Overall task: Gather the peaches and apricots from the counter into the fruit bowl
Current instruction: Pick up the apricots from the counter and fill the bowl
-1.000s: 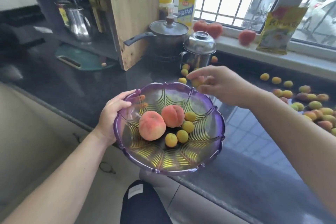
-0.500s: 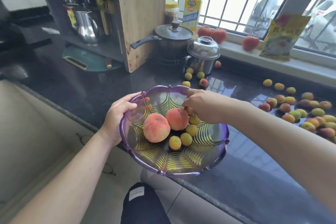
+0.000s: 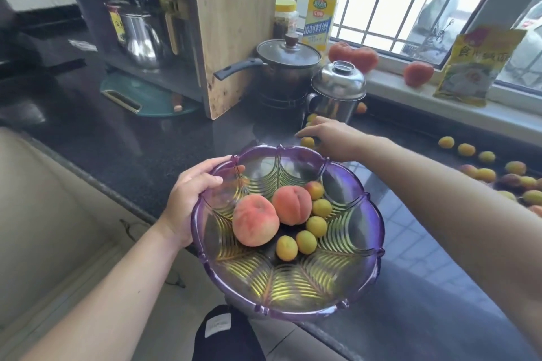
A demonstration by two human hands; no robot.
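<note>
A purple glass fruit bowl (image 3: 293,287) sits tilted at the counter's front edge. My left hand (image 3: 190,193) grips its left rim, thumb inside. In the bowl lie two peaches (image 3: 255,221) (image 3: 291,205) and several small apricots (image 3: 306,242). My right hand (image 3: 331,138) is stretched out past the bowl's far rim, fingers straight, holding nothing, just above a loose apricot (image 3: 307,142) on the counter. More apricots (image 3: 487,174) are scattered at the right. Red peaches (image 3: 418,73) rest on the windowsill.
A lidded steel pot (image 3: 337,91) and a dark saucepan (image 3: 287,67) stand just behind my right hand. An upright wooden board (image 3: 234,23), an oil bottle (image 3: 321,14) and a yellow packet (image 3: 475,67) line the back. The black counter edge (image 3: 117,193) runs diagonally at the left.
My right hand carried an apricot into the bowl, left it beside the peaches, then moved back out over the counter near the steel pot. My left hand kept hold of the rim.
</note>
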